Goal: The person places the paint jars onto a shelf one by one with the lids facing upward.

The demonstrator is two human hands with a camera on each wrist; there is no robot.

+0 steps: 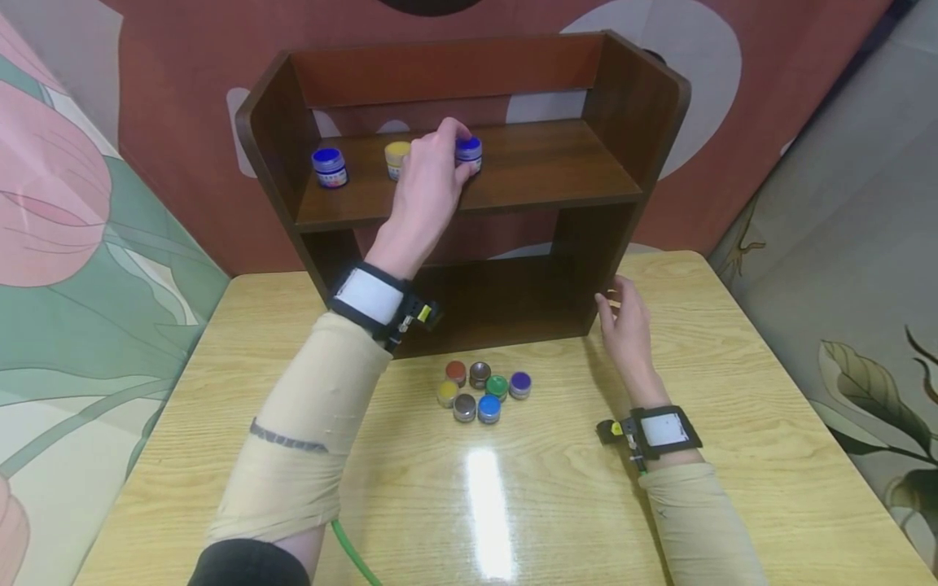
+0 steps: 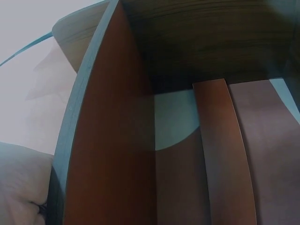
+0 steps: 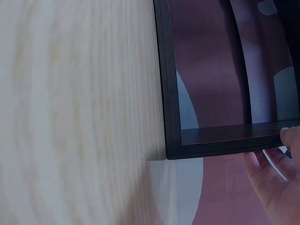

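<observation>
On the upper board of a dark brown wooden shelf [image 1: 528, 175], my left hand [image 1: 432, 175] pinches a small paint jar [image 1: 470, 151] with a blue lid between thumb and fingers. Just left of that hand stands a yellow-lidded jar [image 1: 396, 156], partly hidden by it. Another blue-lidded jar [image 1: 330, 168] is near the shelf's left end. My right hand [image 1: 626, 321] holds the front edge of the shelf's right side panel, low down; the right wrist view shows the thumb [image 3: 287, 136] on the edge and fingers [image 3: 257, 171] against the outer face. The left wrist view shows only part of the left hand [image 2: 23, 187].
On the wooden table [image 1: 572, 505], in front of the shelf, several small jars sit in a cluster, among them a red one [image 1: 456, 372], a green one [image 1: 497, 386] and a purple one [image 1: 520, 384]. Patterned cloth [image 1: 183, 163] hangs behind and at both sides.
</observation>
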